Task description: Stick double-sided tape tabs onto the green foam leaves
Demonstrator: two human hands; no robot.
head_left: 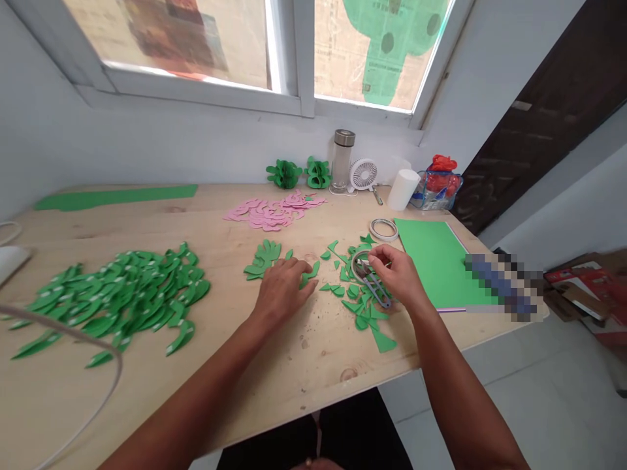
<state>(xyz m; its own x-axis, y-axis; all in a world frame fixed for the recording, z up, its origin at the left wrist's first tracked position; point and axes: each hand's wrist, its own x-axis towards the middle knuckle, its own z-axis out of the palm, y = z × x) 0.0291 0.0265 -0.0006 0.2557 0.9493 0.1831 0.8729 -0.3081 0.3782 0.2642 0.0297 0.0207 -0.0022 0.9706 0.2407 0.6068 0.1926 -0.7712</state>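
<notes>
My left hand (284, 290) lies palm down with its fingers spread over a green paper cutout (264, 258) with rounded lobes. A smaller curved green piece (309, 274) shows by its fingertips. My right hand (399, 271) is closed, thumb and forefinger pinched at the edge of a narrow roll of tape (353, 266). Below that roll, a pair of scissors (377, 292) with purple-grey handles lies on green paper scraps (362, 320); the right hand partly hides them. A second tape roll (384, 229) lies flat beyond the right hand.
A big heap of curved green pieces with white patches (132, 297) covers the left. Pink cutouts (269, 214) lie behind. Green sheets (431, 261) are at right. A glass bottle (341, 160), small fan (364, 175) and white cylinder (403, 189) stand by the wall. A cable (110, 385) crosses front left.
</notes>
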